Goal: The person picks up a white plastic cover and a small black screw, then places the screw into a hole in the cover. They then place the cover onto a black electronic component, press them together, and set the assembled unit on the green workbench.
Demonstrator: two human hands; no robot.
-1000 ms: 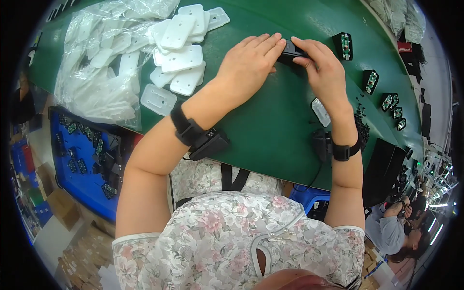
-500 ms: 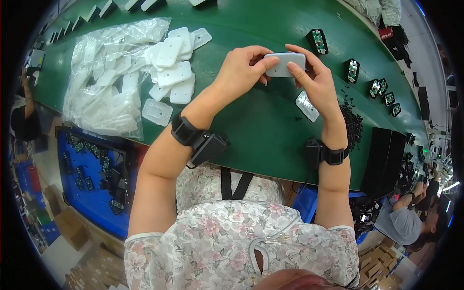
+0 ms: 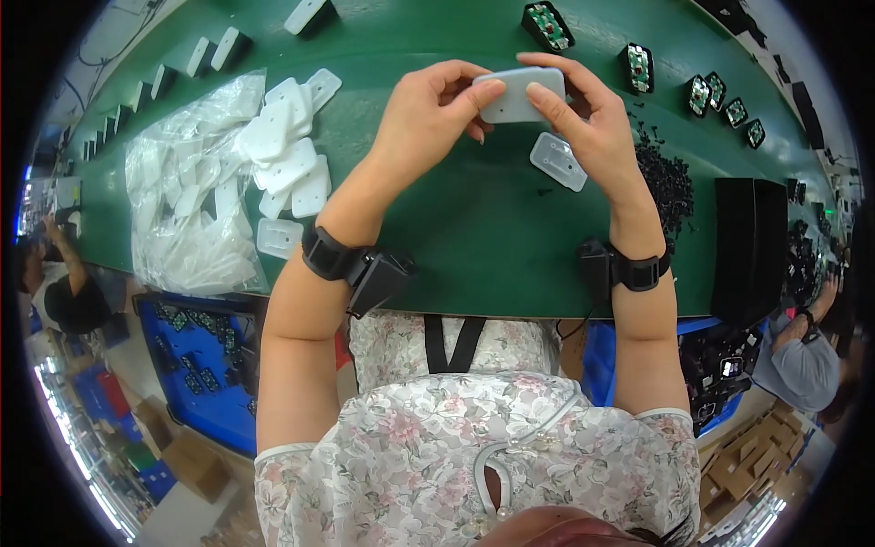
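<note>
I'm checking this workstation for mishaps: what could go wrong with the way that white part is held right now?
Both the left hand and the right hand pinch the white plastic cover only by fingertips above the green table; it might slip. If it drops, it could land on the clear cover or scatter the pile of small black parts beside the right hand.

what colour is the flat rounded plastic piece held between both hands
The flat rounded plastic piece is pale grey-white, seen best in the head view.
</note>
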